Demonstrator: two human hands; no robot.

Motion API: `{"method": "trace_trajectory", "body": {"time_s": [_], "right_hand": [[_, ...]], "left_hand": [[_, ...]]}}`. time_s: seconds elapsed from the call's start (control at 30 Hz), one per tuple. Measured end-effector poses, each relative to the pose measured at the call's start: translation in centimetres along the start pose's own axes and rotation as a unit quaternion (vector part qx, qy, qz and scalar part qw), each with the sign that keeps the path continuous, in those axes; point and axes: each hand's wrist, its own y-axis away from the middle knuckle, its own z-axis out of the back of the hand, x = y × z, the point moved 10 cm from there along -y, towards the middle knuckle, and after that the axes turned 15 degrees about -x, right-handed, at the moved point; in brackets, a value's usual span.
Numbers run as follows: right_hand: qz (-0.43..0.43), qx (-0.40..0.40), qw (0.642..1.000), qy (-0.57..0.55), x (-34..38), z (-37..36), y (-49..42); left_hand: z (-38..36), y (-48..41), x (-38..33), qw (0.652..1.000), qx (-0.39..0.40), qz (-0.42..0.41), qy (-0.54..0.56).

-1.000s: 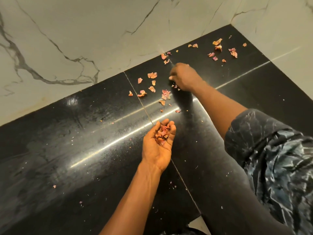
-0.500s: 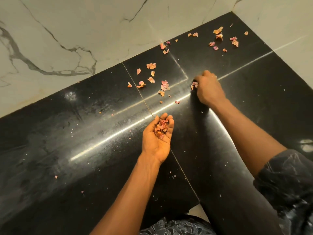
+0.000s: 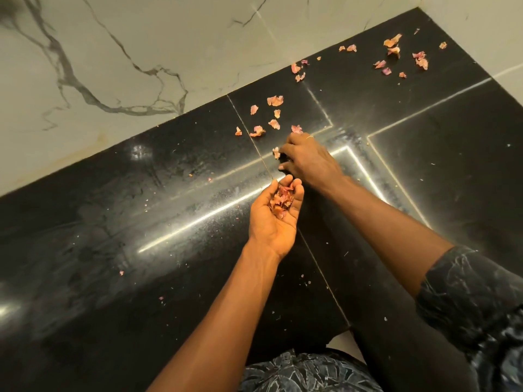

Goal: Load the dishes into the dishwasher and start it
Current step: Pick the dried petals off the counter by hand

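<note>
No dishes and no dishwasher are in view. My left hand (image 3: 276, 219) is palm up and cupped over the black stone counter (image 3: 141, 250), holding a small heap of dry pinkish onion peels (image 3: 281, 200). My right hand (image 3: 308, 161) lies palm down just beyond it, fingertips pinching one peel (image 3: 276, 152) off the counter. More loose peels (image 3: 273, 114) lie scattered a little farther back, and another cluster of peels (image 3: 396, 58) sits in the far right corner.
A white marble-patterned wall (image 3: 127, 66) rises behind the counter and another wall (image 3: 495, 29) closes the right corner. Tiny crumbs dot the counter. Its near edge is by my dark patterned shirt (image 3: 305, 372).
My right hand has swept from the far peels back toward my left hand, gathering peels. The left hand stayed cupped with its heap. The camera shifted slightly.
</note>
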Motion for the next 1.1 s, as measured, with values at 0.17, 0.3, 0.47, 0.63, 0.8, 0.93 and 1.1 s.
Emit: {"method": "trace_trajectory", "body": {"time_s": [0.17,0.3,0.47,0.63,0.8,0.93,1.1], "right_hand": [[-0.072,-0.024,0.997,-0.006,-4.2,2.5,2.0],[-0.195,0.019,0.98,0.02,-8.5,2.6,3.6],[-0.138,-0.005,0.989,0.053,-3.7,0.2,2.9],[-0.046,-0.009,0.997,0.054,1.1,-1.5,0.5],[0.04,-0.003,0.994,0.105,4.2,-1.5,0.6],[-0.06,0.006,0.997,0.037,0.6,0.3,1.3],[-0.368,-0.061,0.901,-0.221,-5.0,3.3,3.6]], "left_hand": [[0.5,0.1,-0.3,1.0,0.006,0.0,0.005],[0.7,0.0,-0.5,1.0,0.007,0.002,0.012],[0.9,-0.2,-0.7,1.0,-0.002,-0.006,0.013],[1.4,0.1,-1.6,1.0,-0.002,-0.012,0.015],[2.3,-0.3,-3.2,0.999,-0.006,-0.024,0.034],[3.1,-1.0,-4.1,0.998,-0.017,-0.034,0.054],[3.4,-1.9,-4.4,0.997,-0.031,-0.04,0.062]]}}
